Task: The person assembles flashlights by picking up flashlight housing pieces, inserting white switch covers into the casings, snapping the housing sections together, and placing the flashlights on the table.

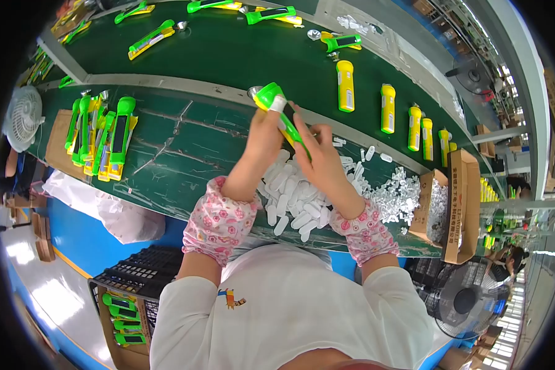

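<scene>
A green and yellow flashlight with a dark panel is held at a tilt between my two hands, above the near edge of the conveyor. My left hand is closed around its head end; something white shows at the thumb tip, a cover or a small piece, I cannot tell which. My right hand grips the lower handle, fingers bent over the panel side. Under my hands on the green bench lies a pile of white oval plastic pieces. Beside it to the right are many small whitish parts.
Several green and yellow flashlights lie stacked on cardboard at the left. On the green conveyor beyond are more, including yellow ones. An open cardboard box stands at the bench's right end. Fans and a black crate are nearby.
</scene>
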Demonstrator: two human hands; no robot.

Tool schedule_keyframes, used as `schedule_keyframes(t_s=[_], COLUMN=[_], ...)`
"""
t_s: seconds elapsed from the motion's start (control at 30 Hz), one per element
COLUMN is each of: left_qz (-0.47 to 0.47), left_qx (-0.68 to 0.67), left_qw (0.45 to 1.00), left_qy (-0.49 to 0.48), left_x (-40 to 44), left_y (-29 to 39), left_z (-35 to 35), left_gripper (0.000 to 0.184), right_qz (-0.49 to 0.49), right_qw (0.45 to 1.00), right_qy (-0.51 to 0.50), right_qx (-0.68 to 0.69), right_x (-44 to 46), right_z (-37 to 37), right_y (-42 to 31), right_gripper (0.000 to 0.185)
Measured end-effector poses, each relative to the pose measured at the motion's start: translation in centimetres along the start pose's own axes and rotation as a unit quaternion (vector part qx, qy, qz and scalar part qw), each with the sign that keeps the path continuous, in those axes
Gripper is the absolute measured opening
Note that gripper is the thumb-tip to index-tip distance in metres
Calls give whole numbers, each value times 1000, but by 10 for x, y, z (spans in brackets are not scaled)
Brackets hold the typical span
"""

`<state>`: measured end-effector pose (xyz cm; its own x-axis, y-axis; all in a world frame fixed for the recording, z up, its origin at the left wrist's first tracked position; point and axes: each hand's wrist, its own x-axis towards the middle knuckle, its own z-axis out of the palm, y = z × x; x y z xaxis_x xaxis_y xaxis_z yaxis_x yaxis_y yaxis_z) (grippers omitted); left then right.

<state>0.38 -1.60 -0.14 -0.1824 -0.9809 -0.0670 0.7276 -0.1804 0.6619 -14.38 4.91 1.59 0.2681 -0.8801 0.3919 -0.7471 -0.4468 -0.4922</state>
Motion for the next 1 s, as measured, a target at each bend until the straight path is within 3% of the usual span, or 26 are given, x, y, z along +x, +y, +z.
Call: schedule_keyframes(t_s=[0.07, 0.17, 0.27, 0.3, 0.4, 0.47, 0.5, 0.57, 0.63, 0.73, 0.8, 0.87, 0.93, 1.0], left_qz=[8, 10, 46, 48, -116, -206, -211, -221, -214, -206, -180, -175, -172, -142], left_qx=[-19, -13, -121, -103, -100, -99, -131, -199, -234, -283, -271, -268, -232, -194], left_qw=[1000, 999, 986, 987, 984, 973, 967, 950, 948, 928, 934, 943, 957, 969], left_qy=[-4, -31, -109, -114, -86, -41, -60, -92, -9, -125, -148, -87, -1, -54], left_x=[3, 10, 12, 11, 1, 0, 2, 9, 16, 20, 11, 9, 3, 7], left_y=[11, 12, 4, 1, -10, -25, -23, -16, -8, -12, -16, -17, -12, -16], left_z=[-12, -24, -17, -13, 3, -2, -6, -23, -26, -40, -30, -22, -5, -9], left_gripper=[30, 28, 40, 41, 43, 49, 49, 49, 53, 47, 45, 45, 45, 46], right_qz=[4, -16, -44, -50, -50, -23, -8, 17, 159, 233, 233, 238, 260, 274], right_qw=[999, 991, 957, 976, 994, 991, 985, 999, 984, 968, 968, 966, 964, 961], right_qy=[-41, -33, 43, 67, 98, 78, 67, 43, -69, -96, -92, -81, -54, -26], right_qx=[-31, 130, 282, 202, -6, 103, 158, -20, -40, -5, -23, -59, -10, 23], right_x=[0, -5, -2, -6, -12, -26, -37, -70, -112, -132, -134, -133, -135, -136], right_z=[0, 4, -5, -11, -25, -37, -46, -84, -111, -114, -109, -106, -106, -110], right_y=[-14, -12, 3, 3, -3, 15, 30, 77, 109, 115, 119, 120, 122, 122], right_gripper=[52, 51, 50, 50, 54, 53, 53, 43, 33, 28, 28, 27, 27, 28])
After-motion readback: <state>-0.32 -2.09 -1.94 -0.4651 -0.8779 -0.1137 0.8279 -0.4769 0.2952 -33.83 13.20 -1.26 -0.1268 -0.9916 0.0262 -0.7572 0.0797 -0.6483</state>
